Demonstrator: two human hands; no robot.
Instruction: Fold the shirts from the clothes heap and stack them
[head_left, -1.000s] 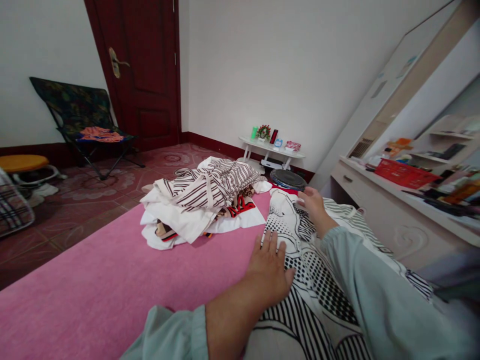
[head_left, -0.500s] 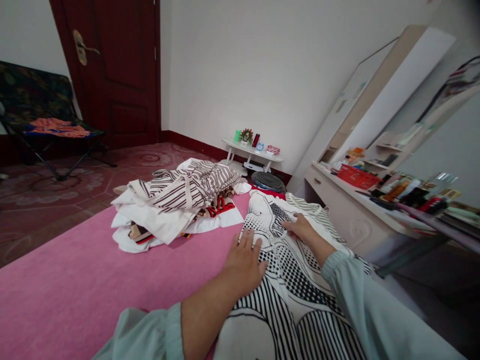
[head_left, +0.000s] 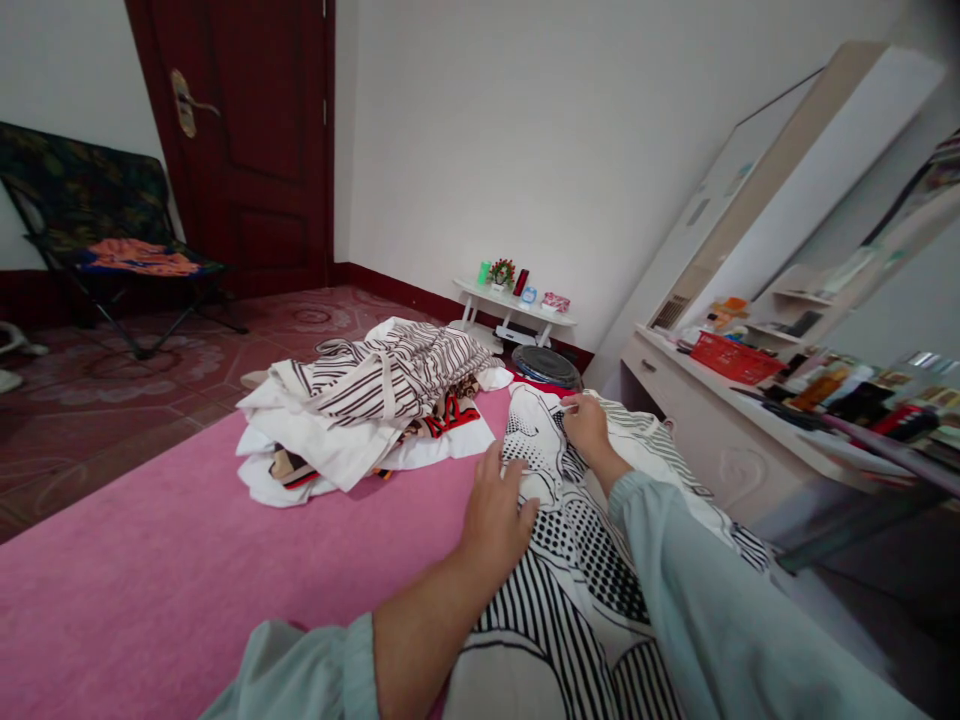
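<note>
A long black-and-white garment [head_left: 559,565] with stripes, dots and curved lines lies stretched out in front of me on the pink bed cover [head_left: 360,570]. My left hand [head_left: 496,515] rests at its left edge, fingers apart and slightly bent. Farther up, my right hand [head_left: 589,430] has its fingers closed on the cloth near the far end, and the fabric folds up beside it. Left of the garment sits a loose heap of clothes [head_left: 390,375], a brown-striped one on top of white ones.
A green-striped cloth [head_left: 637,425] lies beyond my right hand. To the right stands a dressing table [head_left: 697,410] with a red basket [head_left: 731,357] and several bottles. A low white shelf [head_left: 517,300] is by the wall, and a folding chair [head_left: 90,200] near the door [head_left: 247,130].
My right hand has moved up and slightly left along the garment, drawing its right edge inward. My left hand's fingers have lifted and bent a little. The view has shifted slightly left.
</note>
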